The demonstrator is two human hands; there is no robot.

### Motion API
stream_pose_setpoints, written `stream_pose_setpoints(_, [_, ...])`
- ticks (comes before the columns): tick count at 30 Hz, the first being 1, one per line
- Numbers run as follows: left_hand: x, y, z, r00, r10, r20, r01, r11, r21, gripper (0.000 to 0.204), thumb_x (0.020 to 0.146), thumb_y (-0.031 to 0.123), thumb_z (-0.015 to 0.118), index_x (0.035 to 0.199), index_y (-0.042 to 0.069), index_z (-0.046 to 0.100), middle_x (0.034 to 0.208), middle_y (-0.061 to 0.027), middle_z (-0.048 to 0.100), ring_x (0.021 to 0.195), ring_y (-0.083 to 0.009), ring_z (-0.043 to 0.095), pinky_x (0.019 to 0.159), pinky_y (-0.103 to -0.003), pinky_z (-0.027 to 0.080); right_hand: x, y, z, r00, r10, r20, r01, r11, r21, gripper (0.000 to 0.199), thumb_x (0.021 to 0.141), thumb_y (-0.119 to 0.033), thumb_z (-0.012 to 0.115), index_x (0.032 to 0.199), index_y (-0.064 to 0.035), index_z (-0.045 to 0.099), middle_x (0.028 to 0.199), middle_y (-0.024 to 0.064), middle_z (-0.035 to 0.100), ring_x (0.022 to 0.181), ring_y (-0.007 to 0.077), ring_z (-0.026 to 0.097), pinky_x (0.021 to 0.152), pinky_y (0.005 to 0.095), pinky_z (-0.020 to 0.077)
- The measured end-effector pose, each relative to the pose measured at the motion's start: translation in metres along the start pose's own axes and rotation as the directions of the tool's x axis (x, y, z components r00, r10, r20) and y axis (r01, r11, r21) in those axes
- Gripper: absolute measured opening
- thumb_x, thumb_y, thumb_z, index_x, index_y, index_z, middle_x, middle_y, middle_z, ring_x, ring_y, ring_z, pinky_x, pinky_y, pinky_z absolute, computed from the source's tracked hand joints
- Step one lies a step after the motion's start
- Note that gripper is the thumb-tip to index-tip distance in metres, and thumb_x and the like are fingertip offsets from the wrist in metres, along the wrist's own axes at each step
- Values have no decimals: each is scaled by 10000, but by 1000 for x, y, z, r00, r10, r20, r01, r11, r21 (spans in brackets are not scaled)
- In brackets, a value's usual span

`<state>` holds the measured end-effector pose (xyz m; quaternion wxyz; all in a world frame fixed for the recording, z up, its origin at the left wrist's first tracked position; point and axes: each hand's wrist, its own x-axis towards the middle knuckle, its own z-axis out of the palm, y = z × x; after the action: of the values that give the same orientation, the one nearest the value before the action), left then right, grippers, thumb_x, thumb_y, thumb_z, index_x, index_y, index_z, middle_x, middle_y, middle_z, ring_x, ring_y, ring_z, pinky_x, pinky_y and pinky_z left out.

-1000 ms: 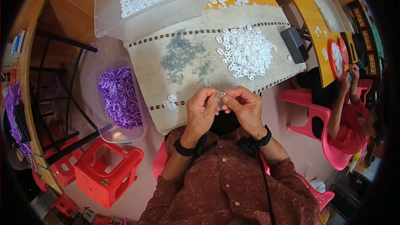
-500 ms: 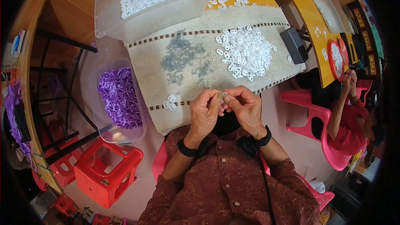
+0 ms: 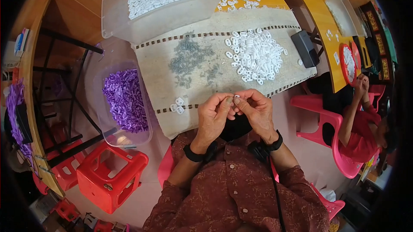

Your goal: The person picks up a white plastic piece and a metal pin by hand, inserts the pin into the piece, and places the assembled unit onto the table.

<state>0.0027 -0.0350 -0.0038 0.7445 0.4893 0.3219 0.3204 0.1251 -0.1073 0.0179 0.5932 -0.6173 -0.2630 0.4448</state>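
My left hand (image 3: pixel 214 118) and my right hand (image 3: pixel 257 113) meet over the near edge of the cloth-covered table (image 3: pixel 163 122), thumbs and fingertips pinched together. A small white plastic piece (image 3: pixel 237 96) shows at my right fingertips. Whatever the left fingers pinch is hidden by the thumb. Beyond my hands lies a heap of oval white plastic pieces with two holes (image 3: pixel 258 53). Left of it is a scatter of tiny grey rod-like parts (image 3: pixel 187 58). A few white pieces (image 3: pixel 177 106) form a small group to the left of my left hand.
A clear bin (image 3: pixel 167 27) with white pieces stands at the far left of the table. Purple pieces fill a tub (image 3: pixel 124 101) at left, near a red stool (image 3: pixel 109 178). A dark box (image 3: pixel 304 49) sits at the right edge. Another person (image 3: pixel 361 124) sits at right.
Both hands stay together at the table's near edge, with slight finger movement. The white piece shows a little more between the fingertips. The whole view has shifted slightly.
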Motion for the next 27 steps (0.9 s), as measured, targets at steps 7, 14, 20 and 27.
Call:
stream_pose_setpoints(7, [-1,-2,0,1000,-25,-12,25,1000,0,209,962,113,550,1093,-36,615,804,-56,638,656,-83,594,559,-220,543,2,-7,-3,996,82,-46,-83,996,-28,139,908,-77,629,1021,3,631,800,9,640,698,52,585,598,191,477])
stream_pose_setpoints(14, [2,9,-9,989,-108,-98,122,981,150,182,939,104,583,1045,-40,618,807,-58,644,620,-74,585,538,-215,524,4,-9,-14,983,134,-127,-137,991,-15,126,894,-66,639,999,4,636,783,20,638,649,61,588,571,191,468])
stream_pose_setpoints(20, [10,10,-9,983,31,-179,24,954,298,74,878,49,627,909,-17,638,709,-56,604,565,-93,579,495,-248,460,8,-2,-31,980,104,-170,-107,994,-5,121,889,-68,644,990,-1,642,761,18,636,636,64,587,561,192,462])
stream_pose_setpoints(27, [36,-3,12,971,239,30,-218,817,535,97,851,26,648,943,-5,641,777,-68,612,607,-131,594,533,-265,477,10,-5,-44,967,91,-238,-95,995,-5,122,888,-75,646,986,-2,646,767,16,643,639,63,594,564,191,469])
